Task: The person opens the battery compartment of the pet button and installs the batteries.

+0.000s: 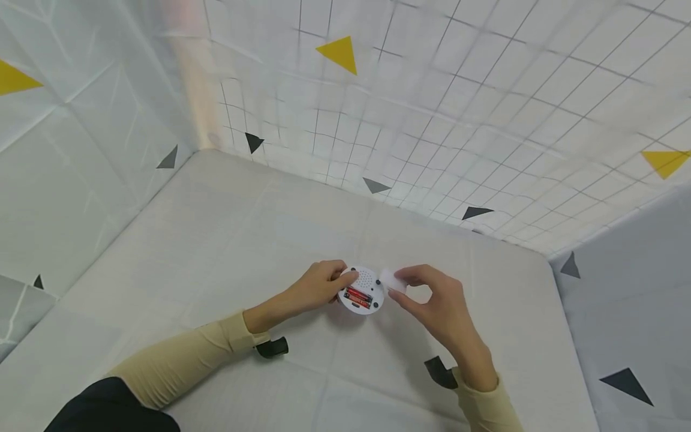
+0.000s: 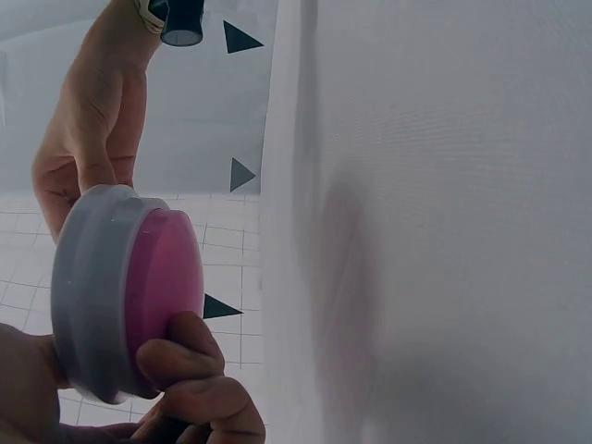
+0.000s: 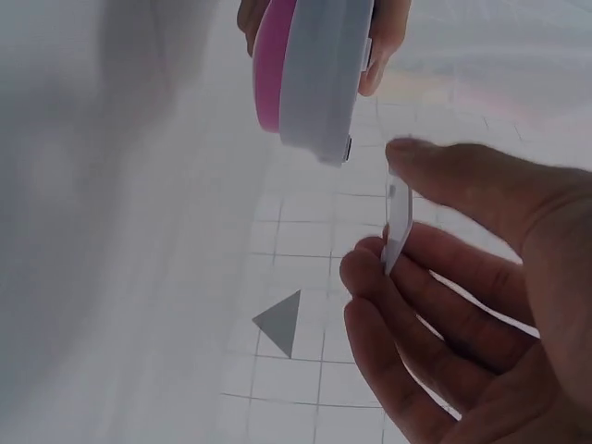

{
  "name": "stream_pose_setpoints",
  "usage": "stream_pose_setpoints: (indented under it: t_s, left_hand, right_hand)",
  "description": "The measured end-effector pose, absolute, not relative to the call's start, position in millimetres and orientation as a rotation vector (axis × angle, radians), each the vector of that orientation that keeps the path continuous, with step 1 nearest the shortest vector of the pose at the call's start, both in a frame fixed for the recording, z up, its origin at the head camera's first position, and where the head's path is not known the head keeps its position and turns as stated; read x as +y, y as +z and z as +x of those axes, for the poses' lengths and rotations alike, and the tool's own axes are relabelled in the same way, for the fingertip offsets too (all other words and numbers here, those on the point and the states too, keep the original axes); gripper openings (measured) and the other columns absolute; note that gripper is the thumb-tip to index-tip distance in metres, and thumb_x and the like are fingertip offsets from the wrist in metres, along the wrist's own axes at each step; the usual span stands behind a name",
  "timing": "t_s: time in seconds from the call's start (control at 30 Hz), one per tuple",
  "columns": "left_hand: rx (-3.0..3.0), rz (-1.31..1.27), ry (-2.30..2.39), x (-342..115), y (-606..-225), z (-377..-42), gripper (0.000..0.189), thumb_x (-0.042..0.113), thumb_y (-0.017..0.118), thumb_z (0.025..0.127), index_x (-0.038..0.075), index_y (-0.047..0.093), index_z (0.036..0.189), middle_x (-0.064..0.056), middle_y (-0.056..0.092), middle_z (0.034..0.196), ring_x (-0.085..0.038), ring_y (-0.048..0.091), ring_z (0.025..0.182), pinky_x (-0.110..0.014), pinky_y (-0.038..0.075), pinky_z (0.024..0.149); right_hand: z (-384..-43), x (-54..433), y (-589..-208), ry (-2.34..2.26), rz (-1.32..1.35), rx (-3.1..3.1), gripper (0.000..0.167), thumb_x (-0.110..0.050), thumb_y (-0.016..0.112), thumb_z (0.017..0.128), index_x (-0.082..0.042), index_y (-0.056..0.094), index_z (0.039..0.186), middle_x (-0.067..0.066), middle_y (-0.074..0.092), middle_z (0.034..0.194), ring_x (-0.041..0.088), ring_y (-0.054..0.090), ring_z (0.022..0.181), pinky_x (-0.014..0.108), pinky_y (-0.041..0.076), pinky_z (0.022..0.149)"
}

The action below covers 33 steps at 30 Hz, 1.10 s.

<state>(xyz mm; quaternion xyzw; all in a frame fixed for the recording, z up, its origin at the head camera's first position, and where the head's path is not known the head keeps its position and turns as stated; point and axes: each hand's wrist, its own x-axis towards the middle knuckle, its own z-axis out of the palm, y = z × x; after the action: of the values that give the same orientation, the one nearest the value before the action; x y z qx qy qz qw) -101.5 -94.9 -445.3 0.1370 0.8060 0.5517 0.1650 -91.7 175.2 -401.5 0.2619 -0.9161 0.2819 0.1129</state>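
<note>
My left hand (image 1: 315,287) holds a round white device (image 1: 367,279) by its edge, thumb over its flat underside. That underside faces up, with a patch of small holes, dark round feet and an uncovered battery compartment holding red batteries (image 1: 358,297). A pink domed face (image 2: 171,277) shows on its other side in the left wrist view, with left fingers curled against it. Between thumb and fingertips, my right hand (image 1: 445,306) pinches a small white battery cover (image 3: 398,222). The cover stands edge-on just beside the device in the right wrist view, apart from it.
Both hands work above a pale, cloth-like surface (image 1: 259,240). A white gridded sheet (image 1: 410,120) with yellow, grey and black triangles rises behind it, and plain sheets (image 1: 75,180) stand at the sides. Dark camera mounts (image 1: 272,348) sit at both wrists.
</note>
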Motion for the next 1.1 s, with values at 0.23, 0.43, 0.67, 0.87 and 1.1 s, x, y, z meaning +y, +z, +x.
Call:
stream_pose_setpoints:
  t_s: [0.23,0.43,0.67,0.87,1.1]
  left_hand:
    - [2.288,0.381,1.572,-94,-446,-102,0.030,0.037,0.057,0.109,0.008,0.066,0.109,0.001,0.062,0.074,-0.011,0.053,0.063,-0.024,0.041,0.058]
    - [2.290,0.380,1.571,-95,-447,-100,0.031,0.038,0.057,0.109,0.008,0.066,0.108,0.001,0.062,0.074,-0.011,0.052,0.063,-0.025,0.040,0.057]
    - [2.288,0.394,1.578,-95,-446,-99,0.033,0.038,0.057,0.109,0.006,0.066,0.109,0.002,0.061,0.073,-0.011,0.052,0.063,-0.025,0.040,0.058]
    - [2.297,0.407,1.580,-95,-446,-98,0.031,0.037,0.057,0.109,0.007,0.066,0.106,0.002,0.059,0.071,-0.010,0.052,0.062,-0.024,0.039,0.056]
    - [2.294,0.430,1.592,-94,-447,-97,0.030,0.036,0.058,0.109,0.008,0.065,0.102,0.003,0.058,0.068,-0.009,0.050,0.060,-0.023,0.038,0.055]
  right_hand:
    - [-88,171,-401,0.854,0.893,-2.685,0.040,-0.017,0.095,0.079,-0.013,0.075,0.113,-0.007,0.077,0.108,0.010,0.071,0.095,0.040,0.060,0.083]
    - [-83,166,-401,0.845,0.928,-2.686,0.039,-0.019,0.095,0.079,-0.014,0.076,0.112,-0.008,0.076,0.109,0.008,0.069,0.095,0.035,0.059,0.083]
    - [-78,158,-401,0.859,1.001,-2.637,0.041,-0.019,0.096,0.076,-0.014,0.075,0.111,-0.006,0.075,0.109,0.010,0.070,0.095,0.032,0.058,0.082]
    - [-77,152,-404,0.876,1.044,-2.633,0.039,-0.020,0.096,0.077,-0.014,0.075,0.110,-0.006,0.074,0.107,0.010,0.069,0.095,0.033,0.060,0.082]
    - [-73,148,-407,0.906,1.058,-2.634,0.037,-0.020,0.095,0.079,-0.016,0.075,0.109,-0.007,0.072,0.105,0.011,0.066,0.093,0.031,0.059,0.080]
